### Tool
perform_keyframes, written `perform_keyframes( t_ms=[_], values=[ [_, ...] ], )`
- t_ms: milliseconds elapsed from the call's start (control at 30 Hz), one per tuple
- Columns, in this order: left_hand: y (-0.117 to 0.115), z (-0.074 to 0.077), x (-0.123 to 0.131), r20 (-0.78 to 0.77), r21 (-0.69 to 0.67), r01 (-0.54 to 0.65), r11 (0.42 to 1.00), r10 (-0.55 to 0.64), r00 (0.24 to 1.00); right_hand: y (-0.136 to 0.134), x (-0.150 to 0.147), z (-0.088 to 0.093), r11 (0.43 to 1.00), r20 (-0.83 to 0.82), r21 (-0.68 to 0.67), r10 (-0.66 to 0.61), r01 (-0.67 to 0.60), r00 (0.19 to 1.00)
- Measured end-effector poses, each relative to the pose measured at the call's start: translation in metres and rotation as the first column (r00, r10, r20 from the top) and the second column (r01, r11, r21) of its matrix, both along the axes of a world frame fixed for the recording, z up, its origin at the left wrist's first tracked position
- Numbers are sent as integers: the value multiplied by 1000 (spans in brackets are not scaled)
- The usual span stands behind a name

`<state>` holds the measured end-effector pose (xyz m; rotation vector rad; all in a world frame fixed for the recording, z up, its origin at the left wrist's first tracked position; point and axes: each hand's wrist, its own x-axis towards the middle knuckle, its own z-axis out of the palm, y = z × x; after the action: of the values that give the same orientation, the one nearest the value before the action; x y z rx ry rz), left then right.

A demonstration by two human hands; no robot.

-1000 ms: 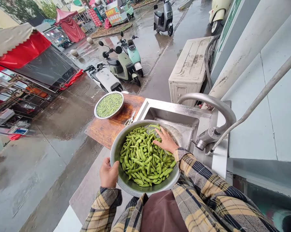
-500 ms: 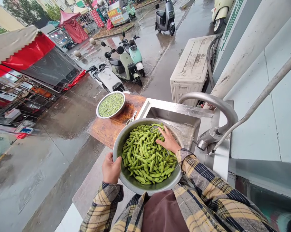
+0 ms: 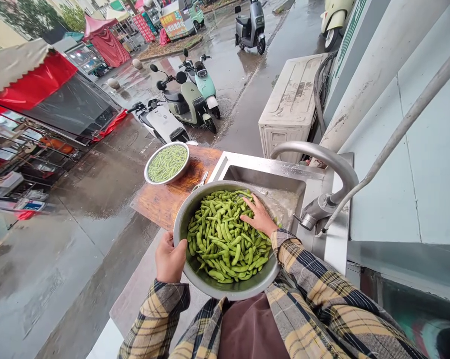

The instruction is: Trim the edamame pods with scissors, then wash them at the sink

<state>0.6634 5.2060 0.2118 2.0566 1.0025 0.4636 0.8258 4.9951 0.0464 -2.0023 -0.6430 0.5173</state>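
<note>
A large metal basin [image 3: 225,292] full of green bean pods [image 3: 225,239] is in front of my body, over the near edge of the sink. My left hand [image 3: 170,258] grips its left rim, thumb on the inside and fingers outside. Spread over the pods at the right side is my right hand [image 3: 259,218], its fingers apart and touching the top of the pile. The right forearm crosses the basin's right rim.
Beyond the basin, a smaller bowl [image 3: 146,172] of pods in water and scissors [image 3: 200,182] sit on a wooden board [image 3: 155,202]. The steel sink [image 3: 260,167] has a curved faucet [image 3: 333,174] on its right. Parked scooters [image 3: 187,102] stand farther off.
The whole view has shifted slightly. Cloudy water now shows in the sink beside the basin. Both hands keep nearly the same places on the basin and the pods.
</note>
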Motion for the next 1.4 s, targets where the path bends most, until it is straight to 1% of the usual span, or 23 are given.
perform_keyframes(
  t_ms=[167, 267, 400, 533, 700, 800, 967, 1200, 1400],
  values=[
    [-5, 5, 3, 7, -89, 0, 996, 0, 1000, -1, 2, -5, 1000, -23, 23, -7, 8, 1000],
    [-7, 7, 4, 18, -116, 4, 993, -2, 1000, -2, 3, -7, 999, -50, 46, -7, 10, 999],
    [-9, 10, 6, 38, -185, 39, 982, -33, 999, -4, 4, -8, 996, -78, 84, -12, 18, 997],
    [-17, 21, 9, 81, -304, 94, 948, -73, 994, -5, 7, -11, 992, -109, 124, -3, 16, 994],
    [-30, 39, 15, 57, -397, 155, 904, -144, 988, -7, 10, -15, 986, -175, 165, 9, 20, 985],
    [-35, 45, 20, 53, -419, 181, 890, -175, 983, -8, 12, -15, 984, -199, 177, 5, 31, 980],
    [-41, 54, 30, 32, -420, 199, 885, -204, 978, -10, 13, -16, 981, -228, 188, -6, 51, 974],
    [-49, 62, 43, 37, -433, 247, 867, -256, 966, -12, 16, -25, 972, -234, 225, -13, 67, 972],
    [-58, 70, 56, 32, -442, 270, 855, -286, 958, -15, 17, -26, 970, -279, 226, -22, 88, 960]
  ],
)
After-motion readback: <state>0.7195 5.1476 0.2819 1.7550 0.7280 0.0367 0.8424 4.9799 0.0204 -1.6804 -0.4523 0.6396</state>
